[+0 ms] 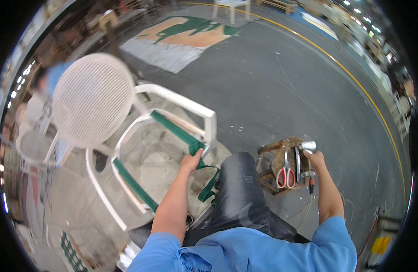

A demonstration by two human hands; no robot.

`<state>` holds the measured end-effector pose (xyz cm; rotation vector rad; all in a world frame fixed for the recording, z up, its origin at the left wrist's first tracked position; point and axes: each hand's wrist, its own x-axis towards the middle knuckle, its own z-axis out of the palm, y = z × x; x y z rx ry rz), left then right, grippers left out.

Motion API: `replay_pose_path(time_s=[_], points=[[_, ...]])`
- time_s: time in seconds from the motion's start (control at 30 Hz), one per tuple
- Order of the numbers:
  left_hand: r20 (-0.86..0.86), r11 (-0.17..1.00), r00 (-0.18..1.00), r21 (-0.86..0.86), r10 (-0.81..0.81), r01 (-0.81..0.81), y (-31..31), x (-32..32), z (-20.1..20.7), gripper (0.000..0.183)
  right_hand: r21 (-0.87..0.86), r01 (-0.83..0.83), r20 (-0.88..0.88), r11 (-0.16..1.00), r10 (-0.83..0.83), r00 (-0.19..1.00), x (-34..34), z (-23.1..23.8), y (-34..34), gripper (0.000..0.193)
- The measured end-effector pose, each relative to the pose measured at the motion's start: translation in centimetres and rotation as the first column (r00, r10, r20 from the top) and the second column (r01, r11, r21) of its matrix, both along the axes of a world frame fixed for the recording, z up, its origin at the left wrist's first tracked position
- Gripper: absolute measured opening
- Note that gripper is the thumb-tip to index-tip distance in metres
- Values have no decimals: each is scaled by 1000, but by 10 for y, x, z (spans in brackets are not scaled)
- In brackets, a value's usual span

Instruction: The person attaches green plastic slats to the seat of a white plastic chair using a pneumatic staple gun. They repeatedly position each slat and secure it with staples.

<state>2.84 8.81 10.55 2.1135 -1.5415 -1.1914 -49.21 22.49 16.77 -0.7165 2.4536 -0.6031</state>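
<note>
Green fabric webbing (176, 128) lies along rails of the white, round-backed armchair frame (93, 100), ahead-left. Left hand (192, 162) pinches it at a seat corner. Right hand (316, 159) appears closed around a silver metal tool (308, 145) at a brown wooden stool (278, 160). Webbing attachment appears underway; next move likely requires the tool at that corner.

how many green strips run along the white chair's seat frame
2: an upper-right strip reaching the left hand, and a lower-left strip ending near the left forearm. More may be hidden behind that arm.
</note>
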Motion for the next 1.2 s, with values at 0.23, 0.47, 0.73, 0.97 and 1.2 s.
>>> replay_pose_path(time_s=[0.23, 0.47, 0.73, 0.97, 1.2], points=[[82, 992, 991, 83, -105, 98, 29, 21, 16, 76, 202, -173, -392, 964, 241, 888, 21, 12, 10, 52], [-83, 975, 996, -220, -27, 8, 56, 31, 9, 47, 92, -516, -413, 852, 504, 759, 77, 12, 39, 45], [-883, 917, 372, 140, 286, -373, 46, 23, 30, 29, 268, -567, -269, 779, 626, 732, 123, 18, 40, 77], [-937, 925, 137, 281, 323, -256, 43, 29, 51, 24, 385, -567, -79, 728, 638, 766, 115, 27, 20, 55], [-941, 931, 95, 300, 325, -208, 33, 17, 57, 18, -284, -684, 0, 672, 713, 701, 79, 56, 2, 50]])
